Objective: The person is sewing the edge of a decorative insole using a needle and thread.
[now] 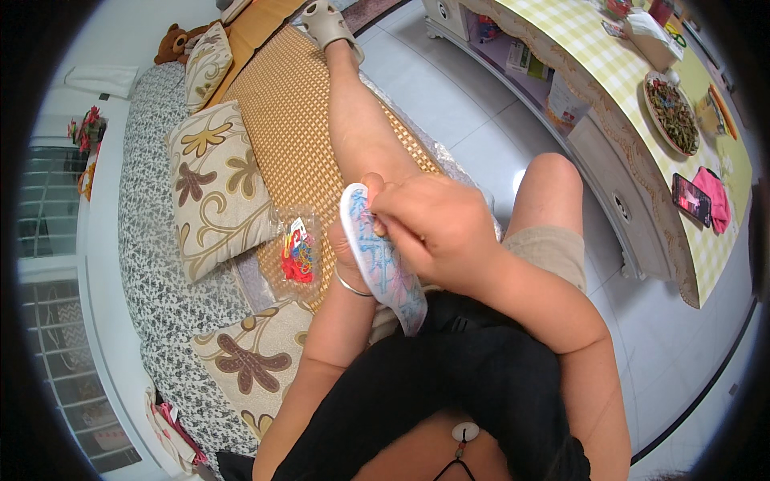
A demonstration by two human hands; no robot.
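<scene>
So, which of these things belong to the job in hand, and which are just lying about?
In the job:
patterned piece, held in the left hand, with the right hand working at it
probably the packet of coloured strands nearby

Seemingly just lying about:
phone
food
teddy bear
cushions

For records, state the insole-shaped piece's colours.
Insole-shaped piece: blue and pink, white-edged; best in head view.

White-rimmed insole [391, 276] in blue-and-pink pattern, yellow-and-white checked tablecloth [609, 76]
</scene>
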